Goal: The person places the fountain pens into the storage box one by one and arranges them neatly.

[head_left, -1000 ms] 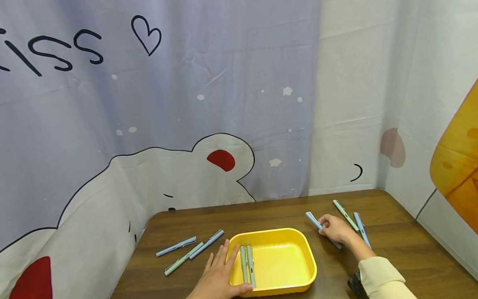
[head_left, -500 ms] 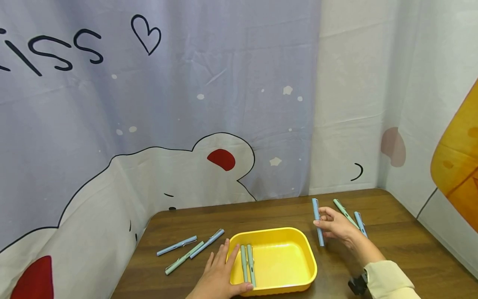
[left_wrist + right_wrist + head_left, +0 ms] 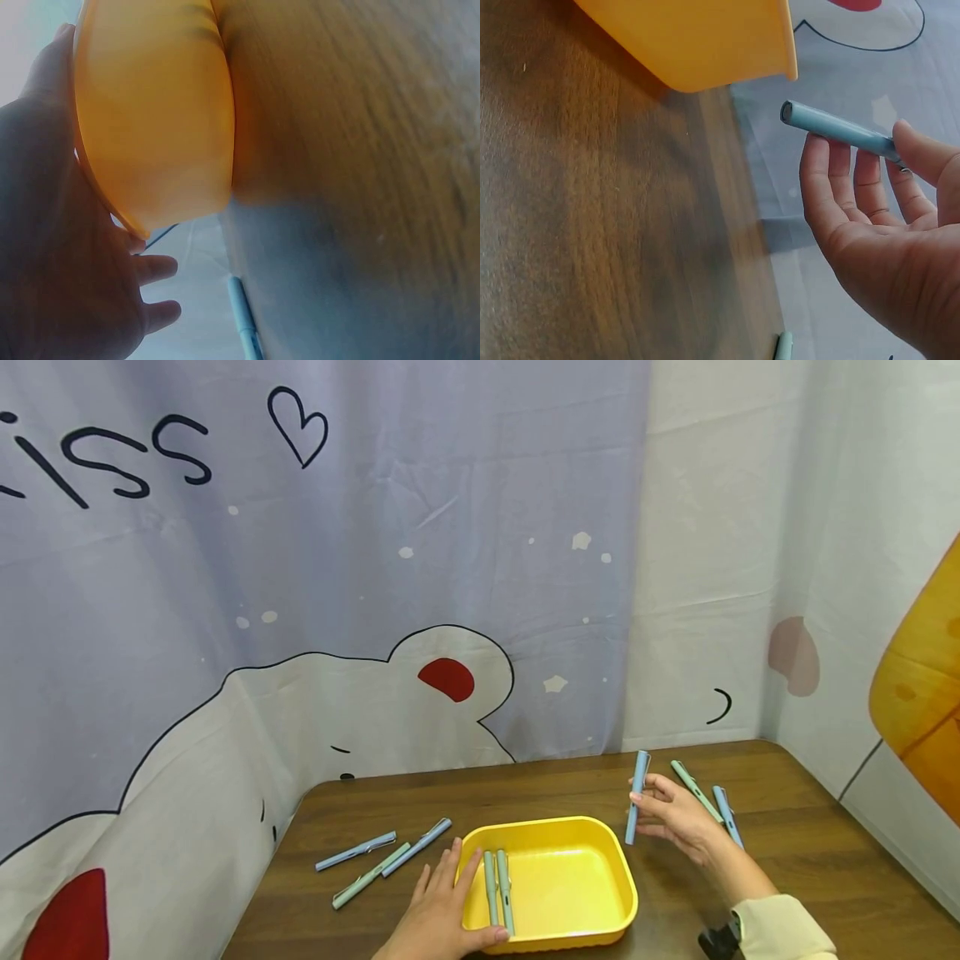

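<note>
My right hand pinches a blue pen between thumb and fingertips, just right of the yellow tray. In the right wrist view that pen lies tilted across the fingertips, clear of the table. My left hand rests with fingers spread on the left edge of the tray, its thumb over the front rim. The left wrist view has the tray wall against that hand. Inside the tray, on its left side, two green pens lie side by side.
Left of the tray lie a blue pen, a green pen and another blue pen touching it. Beyond my right hand are a green pen and a blue pen. A printed curtain hangs behind the wooden table.
My right hand has lifted the blue pen off the table and turned it from slanting to nearly upright in the head view. My left hand has stayed on the tray.
</note>
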`<state>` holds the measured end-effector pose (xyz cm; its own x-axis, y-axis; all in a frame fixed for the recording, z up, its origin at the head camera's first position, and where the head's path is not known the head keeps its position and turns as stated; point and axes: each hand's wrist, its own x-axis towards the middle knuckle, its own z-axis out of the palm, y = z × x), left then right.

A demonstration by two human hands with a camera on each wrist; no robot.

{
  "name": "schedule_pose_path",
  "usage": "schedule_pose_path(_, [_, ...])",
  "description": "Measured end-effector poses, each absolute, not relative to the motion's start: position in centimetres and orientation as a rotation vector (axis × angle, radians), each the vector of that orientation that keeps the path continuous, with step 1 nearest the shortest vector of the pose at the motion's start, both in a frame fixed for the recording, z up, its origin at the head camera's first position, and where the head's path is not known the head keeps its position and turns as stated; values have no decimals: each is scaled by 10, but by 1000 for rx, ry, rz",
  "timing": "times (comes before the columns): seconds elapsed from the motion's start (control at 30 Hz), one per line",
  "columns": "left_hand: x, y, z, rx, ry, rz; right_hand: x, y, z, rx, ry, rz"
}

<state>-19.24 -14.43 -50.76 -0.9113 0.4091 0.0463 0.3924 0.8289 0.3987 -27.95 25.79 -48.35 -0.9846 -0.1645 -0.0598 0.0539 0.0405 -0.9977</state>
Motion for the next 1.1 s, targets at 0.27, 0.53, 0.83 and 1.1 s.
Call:
schedule_pose_path(0.27, [-194,-143,-510,638,2961,634,-275,260,-481,-205,2144,-2094])
schedule_pose_path(0.53, [-193,-144,-509,625,2948,646,-270,259,-475,-127,2278,-2040])
schedule_pose_path(0.83, [-194,-144,-510,618,2946,650,-264,254,-465,-106,2292,-2044])
schedule_pose_path(1.1, [-193,-144,-508,630,2941,654,-258,241,-459,-167,2260,-2024])
